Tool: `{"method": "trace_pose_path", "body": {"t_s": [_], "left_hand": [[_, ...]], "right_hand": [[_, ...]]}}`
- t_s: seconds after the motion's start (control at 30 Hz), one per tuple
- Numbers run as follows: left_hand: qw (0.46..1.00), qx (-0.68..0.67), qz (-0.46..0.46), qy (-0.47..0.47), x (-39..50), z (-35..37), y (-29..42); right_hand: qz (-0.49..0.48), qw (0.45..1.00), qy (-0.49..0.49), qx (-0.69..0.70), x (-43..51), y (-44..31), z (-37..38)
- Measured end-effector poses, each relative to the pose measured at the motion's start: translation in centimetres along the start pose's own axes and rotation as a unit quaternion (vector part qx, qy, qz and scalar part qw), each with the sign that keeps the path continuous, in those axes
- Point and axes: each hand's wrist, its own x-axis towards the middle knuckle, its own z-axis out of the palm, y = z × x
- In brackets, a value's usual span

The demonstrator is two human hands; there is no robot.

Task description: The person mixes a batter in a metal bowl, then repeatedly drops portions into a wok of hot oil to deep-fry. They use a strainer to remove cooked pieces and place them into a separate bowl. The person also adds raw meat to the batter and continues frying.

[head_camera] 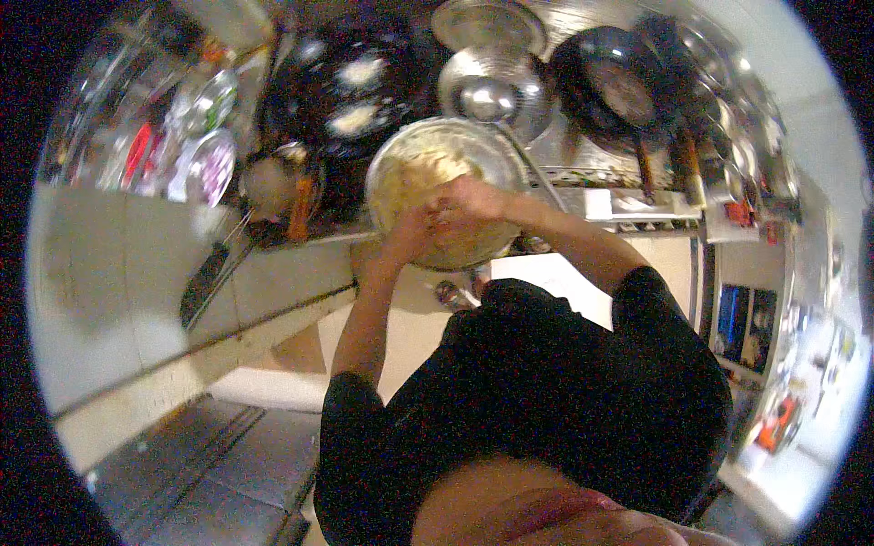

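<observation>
A round metal bowl [379,147] holds a pale yellow, doughy or battered mass [423,162]. My left hand [418,222] and my right hand [471,199] meet over the front half of this bowl, with their fingers close together. Blur hides whether either one grips some of the mass. Just beyond the bowl, a shiny ladle [489,99] lies over a perforated metal dish [454,75], and its long handle runs down past the bowl's right side.
Behind left is a dark wok or stove area [314,102] with pale pieces. Dark pans [587,68] with wooden handles sit at the back right. A steel pot [270,184] stands left, near a plate of chopped purple food [213,167]. Tongs [218,286] jut over the counter's edge.
</observation>
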Motion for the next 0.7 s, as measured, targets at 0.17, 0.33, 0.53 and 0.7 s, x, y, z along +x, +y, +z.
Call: {"method": "trace_pose_path", "body": {"t_s": [0.17, 0.33, 0.53, 0.7], "left_hand": [[0.999, 0.014, -0.002, 0.050, 0.3, 0.1, -0.5], [0.979, 0.115, -0.160, -0.061, 0.2, -0.7, -0.2], [0.996, 0.030, -0.017, -0.076, -0.1, 0.6, -0.8], [0.998, 0.037, 0.014, -0.046, -0.5, 0.7, 0.0]], "right_hand": [[-0.064, 0.995, 0.041, 0.069, -0.9, -0.5, -2.8], [-0.096, 0.993, 0.051, 0.036, -0.6, -1.8, -9.6], [-0.001, 0.991, 0.130, 0.030, 6.1, -2.7, -14.3], [0.069, 0.961, 0.257, 0.080, 15.6, 2.6, -11.3]]}}
